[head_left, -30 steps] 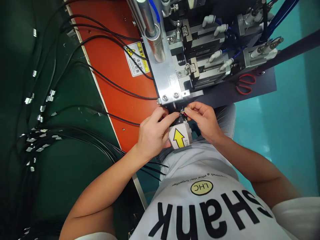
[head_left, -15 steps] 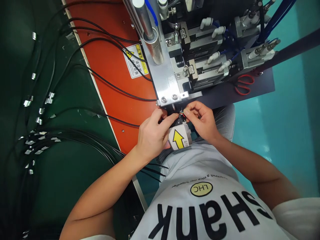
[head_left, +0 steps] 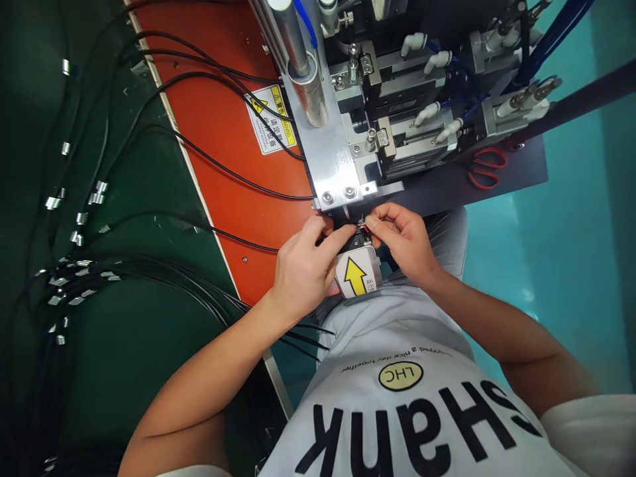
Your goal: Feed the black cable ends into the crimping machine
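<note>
Left hand [head_left: 304, 266], right hand [head_left: 405, 244] at wires [head_left: 363, 226] (tight quarters), plate edge [head_left: 338, 199] near

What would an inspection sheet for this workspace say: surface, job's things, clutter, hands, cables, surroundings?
Surface: orange-red panel beside a green surface.
Job's things: thin wires beside an arrow-labelled block; finer detail too small to tell.
Clutter: red-handled scissors on a dark plate.
Hands: right hand pinches the wires; left hand has a fingertip at them.
Cables: black cables across panel and green surface, many with silvery ends.
Surroundings: metal machine, teal floor.
</note>
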Tool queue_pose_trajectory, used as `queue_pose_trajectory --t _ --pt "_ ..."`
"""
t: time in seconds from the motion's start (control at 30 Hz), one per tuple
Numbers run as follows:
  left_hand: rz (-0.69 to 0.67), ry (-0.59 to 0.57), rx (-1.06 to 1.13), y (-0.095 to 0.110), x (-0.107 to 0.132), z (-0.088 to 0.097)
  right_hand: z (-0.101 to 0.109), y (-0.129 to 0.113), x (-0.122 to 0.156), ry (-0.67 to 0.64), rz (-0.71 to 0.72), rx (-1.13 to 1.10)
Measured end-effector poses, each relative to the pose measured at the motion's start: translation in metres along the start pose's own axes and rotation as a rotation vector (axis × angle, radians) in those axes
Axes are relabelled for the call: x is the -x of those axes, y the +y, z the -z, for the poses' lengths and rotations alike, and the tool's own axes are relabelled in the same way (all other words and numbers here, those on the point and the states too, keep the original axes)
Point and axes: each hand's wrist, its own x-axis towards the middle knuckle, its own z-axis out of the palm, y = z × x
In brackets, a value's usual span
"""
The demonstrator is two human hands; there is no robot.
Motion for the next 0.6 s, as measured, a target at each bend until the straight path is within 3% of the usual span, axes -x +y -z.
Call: queue_pose_trajectory --t 0.23,0.6 --pt "0.001 0.000 0.018 0.0009 -0.0007 0.0002 -0.0015 0.0000 0.0002 0.019 -0.027 -0.039" --pt "-0.022 -0.028 -0.120 0.0019 0.0004 -0.0002 -0.0017 0.0029 -0.0001 0.060 0.029 0.135"
